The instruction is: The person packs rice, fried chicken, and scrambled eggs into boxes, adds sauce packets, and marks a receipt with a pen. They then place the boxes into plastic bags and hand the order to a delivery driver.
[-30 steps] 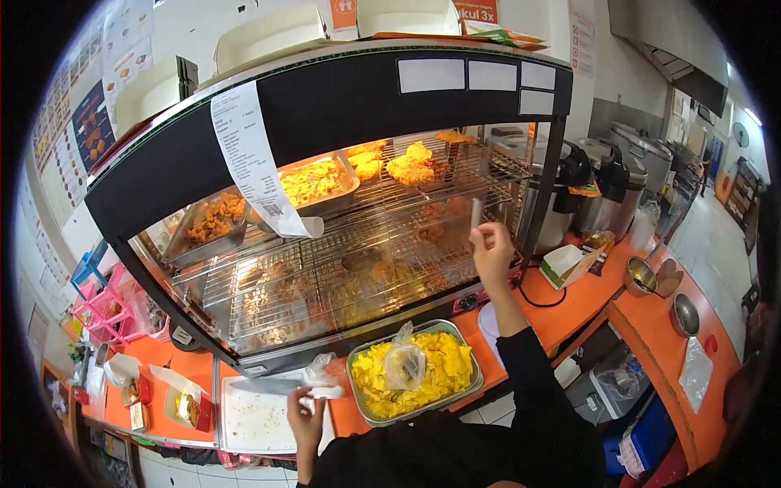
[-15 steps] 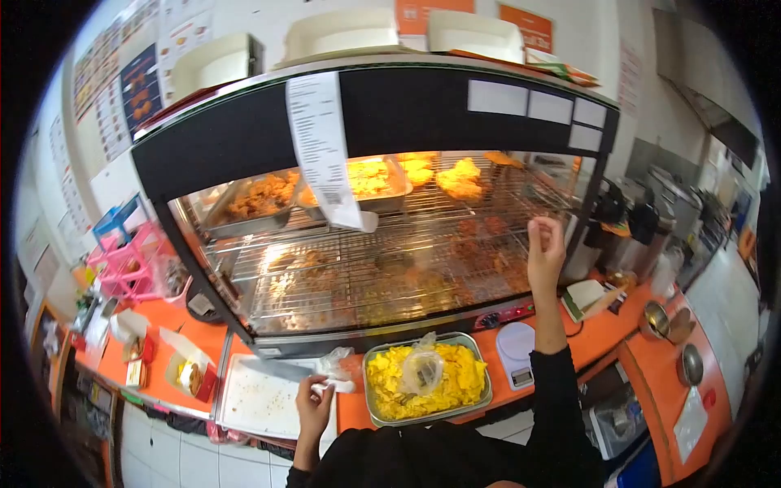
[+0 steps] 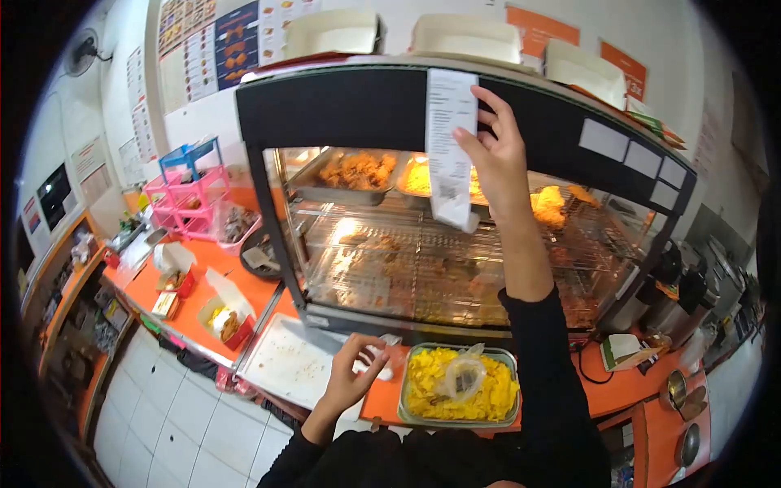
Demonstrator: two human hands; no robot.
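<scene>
A long printed paper receipt (image 3: 450,154) hangs down the black upper front of a heated food display cabinet (image 3: 350,106). My right hand (image 3: 495,142) is raised to its right edge, the thumb over the paper's front and the fingers at the edge. Lower down, my left hand (image 3: 355,370) is held above the right side of a white tray (image 3: 285,366), fingers loosely bent and apart. A white crumpled item (image 3: 382,370) lies just beyond its fingertips. In front of me stands a metal pan of yellow food (image 3: 423,382) with a clear plastic cup or bag (image 3: 465,376) on top.
Fried food in trays (image 3: 358,172) sits behind the cabinet's glass. Open paper boxes (image 3: 464,39) line its top. To the left are food boxes (image 3: 228,321) on the orange counter and a pink rack (image 3: 191,203). Metal bowls (image 3: 677,389) stand at the right.
The view has turned left. My right hand has moved from the cabinet's right side up to the receipt. My left hand has let go of the white item, its fingers now apart.
</scene>
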